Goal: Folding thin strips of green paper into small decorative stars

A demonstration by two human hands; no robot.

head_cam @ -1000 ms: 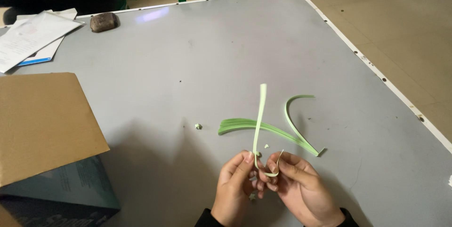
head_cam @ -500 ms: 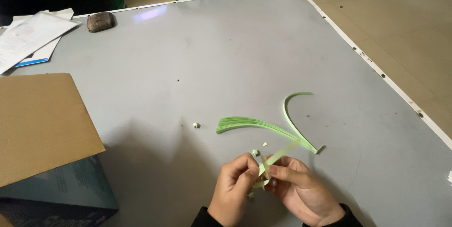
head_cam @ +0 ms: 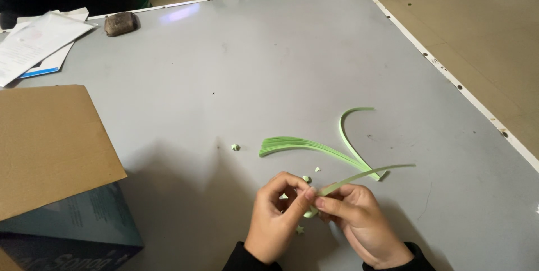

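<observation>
Left hand (head_cam: 278,215) and right hand (head_cam: 359,220) pinch one green paper strip (head_cam: 365,174) together above a grey table (head_cam: 281,69), beside a bundle of strips (head_cam: 303,145).

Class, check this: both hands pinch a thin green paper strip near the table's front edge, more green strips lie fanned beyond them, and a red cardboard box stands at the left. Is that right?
One detail is wrong: the head view shows the cardboard box is brown with a dark blue side, not red. The rest stands: the left hand and right hand pinch the thin green paper strip, and the fanned green strips lie beyond them on the grey table.
</observation>
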